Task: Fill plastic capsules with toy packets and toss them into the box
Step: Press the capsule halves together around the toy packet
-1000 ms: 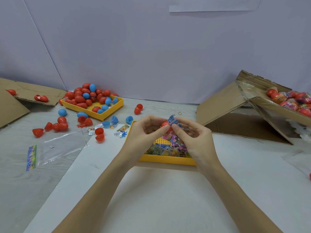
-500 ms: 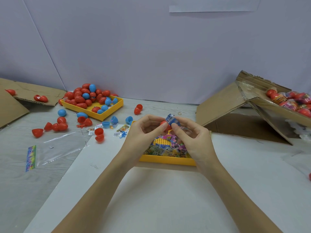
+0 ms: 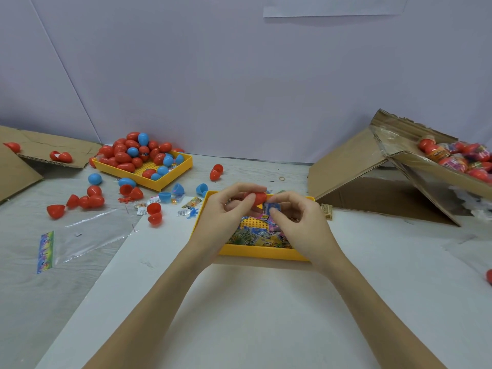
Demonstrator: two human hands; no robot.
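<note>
The table holds a box at the far right with filled capsules inside. A near tray holds toy packets. A far left tray holds eggs. Over the near tray, the left hand grips a red capsule. The right hand pinches a blue packet just beside it.

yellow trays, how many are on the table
2. One yellow tray far left holds red and blue capsules; the other yellow tray, under the hands, holds toy packets. None seem hidden.
</note>
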